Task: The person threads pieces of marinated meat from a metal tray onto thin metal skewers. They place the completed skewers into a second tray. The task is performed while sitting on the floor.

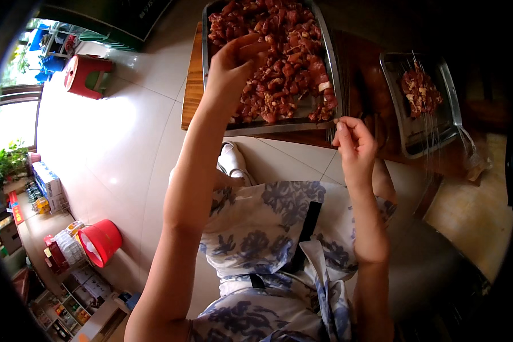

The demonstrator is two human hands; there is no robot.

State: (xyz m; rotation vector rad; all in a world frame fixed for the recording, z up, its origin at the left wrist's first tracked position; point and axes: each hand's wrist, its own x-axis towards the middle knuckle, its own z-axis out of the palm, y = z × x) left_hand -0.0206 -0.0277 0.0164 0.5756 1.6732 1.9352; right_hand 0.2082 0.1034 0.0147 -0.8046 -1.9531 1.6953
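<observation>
Raw meat pieces (pixel 277 85) fill most of a large metal tray (pixel 277 127) in front of me. My left hand (pixel 239 57) is over the meat with its fingers curled; whether a piece is between them is hidden. At the tray's near right corner, my right hand (pixel 355 139) has its thumb and forefinger pinched together. Any thin skewer in that pinch is too fine to make out. Thin metal skewers (pixel 346 81) lie along the tray's right side. A smaller metal tray (pixel 423 143) to the right holds skewered meat (pixel 421 92), with bare skewer ends sticking out past its near rim.
Both trays rest on a wooden table (pixel 191 100). A clear plastic bag (pixel 474 160) hangs by the smaller tray. On the tiled floor to the left stand a red plastic stool (pixel 87 77) and a red bucket (pixel 104 241). Shelves with goods (pixel 68 308) line the lower left.
</observation>
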